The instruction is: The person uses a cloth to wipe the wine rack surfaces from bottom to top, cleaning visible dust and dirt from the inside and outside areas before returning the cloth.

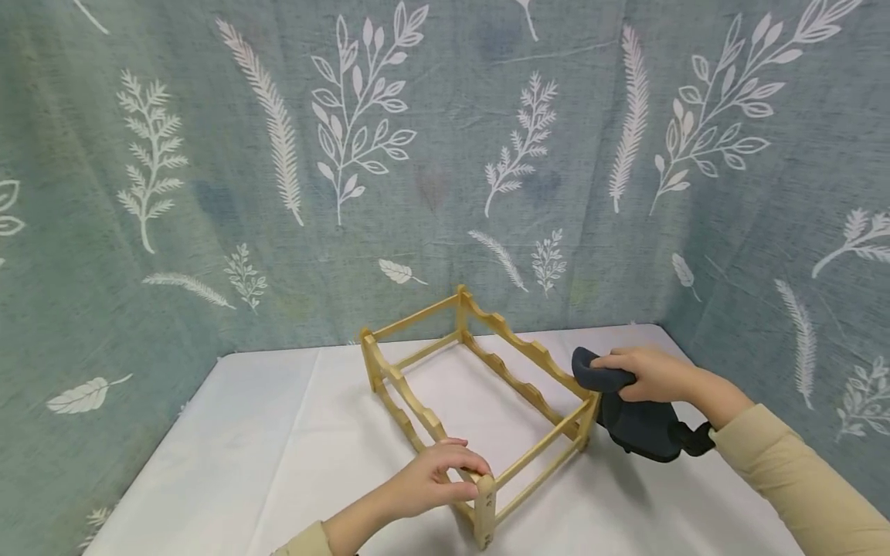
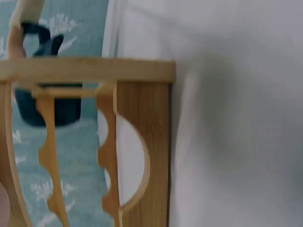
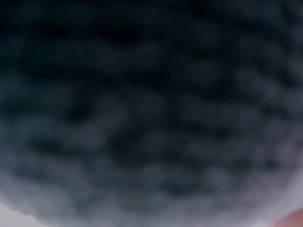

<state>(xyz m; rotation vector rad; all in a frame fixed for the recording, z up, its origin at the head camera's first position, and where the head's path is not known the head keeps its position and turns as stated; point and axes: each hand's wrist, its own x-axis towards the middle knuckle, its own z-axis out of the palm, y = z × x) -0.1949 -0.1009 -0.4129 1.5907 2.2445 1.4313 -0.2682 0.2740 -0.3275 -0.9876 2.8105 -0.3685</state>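
A light wooden rack (image 1: 535, 353) with scalloped rails stands on the white table. My left hand (image 1: 445, 479) grips its near corner, fingers over the rail and thumb against the post top. In the left wrist view, the end bar of the rack (image 2: 142, 71) spans the upper left, and part of a fingertip shows at the left edge. My right hand (image 1: 650, 374) holds a folded dark navy cloth (image 1: 599, 373) at the rack's right corner. The dark fuzzy cloth (image 3: 151, 104), blurred, fills the right wrist view.
White fabric covers the table (image 1: 278, 417). Behind and at both sides hangs a grey-green curtain (image 1: 431, 185) with white leaf prints, close to the table's back edge. A black wrist device (image 1: 643, 428) hangs under my right forearm, beside the rack's right corner post.
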